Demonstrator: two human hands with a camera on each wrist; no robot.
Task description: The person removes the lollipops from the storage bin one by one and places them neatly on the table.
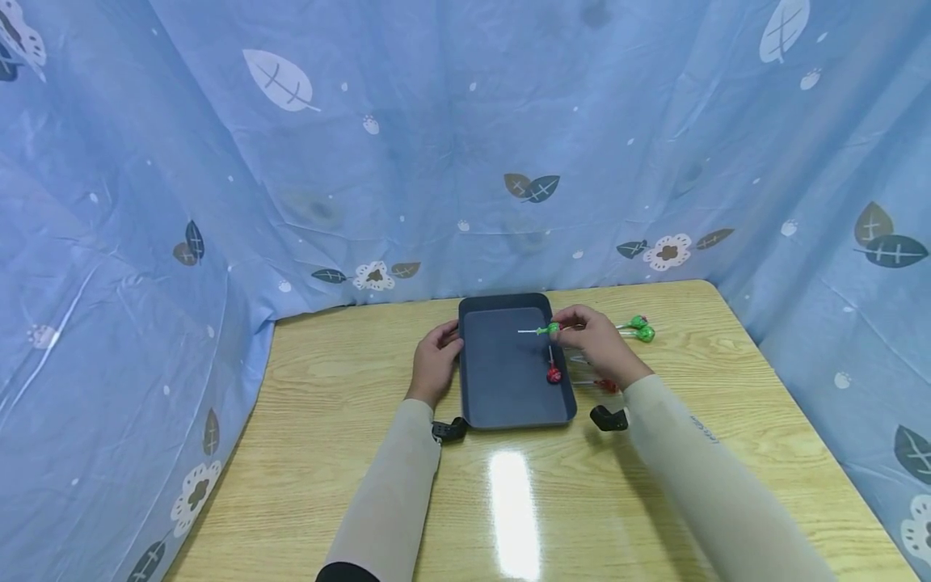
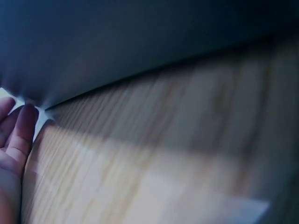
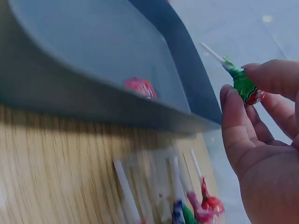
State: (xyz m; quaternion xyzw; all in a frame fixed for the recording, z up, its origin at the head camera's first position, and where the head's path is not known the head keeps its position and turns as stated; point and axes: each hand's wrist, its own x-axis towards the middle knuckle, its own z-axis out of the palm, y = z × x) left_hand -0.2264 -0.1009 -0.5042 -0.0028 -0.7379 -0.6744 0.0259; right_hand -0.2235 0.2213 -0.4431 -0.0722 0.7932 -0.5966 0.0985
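Observation:
A green-wrapped lollipop (image 1: 554, 327) is pinched by its candy end between the thumb and fingers of my right hand (image 1: 598, 343). Its white stick points left over the dark grey tray (image 1: 509, 424); the right wrist view shows the lollipop (image 3: 243, 86) with a red patch on its wrapper. Inside the tray, near its right wall, lies a red lollipop (image 1: 553, 376). My left hand (image 1: 434, 364) touches the tray's left side with its fingertips. In the left wrist view its fingers (image 2: 21, 135) reach to the tray's dark outer wall.
Right of the tray, two green lollipops (image 1: 646, 333) lie on the wooden table (image 1: 349, 380). A red lollipop (image 1: 607, 385) lies partly under my right wrist. More sticks and wrapped lollipops show low in the right wrist view. Behind the table hangs a blue patterned curtain (image 1: 436, 145).

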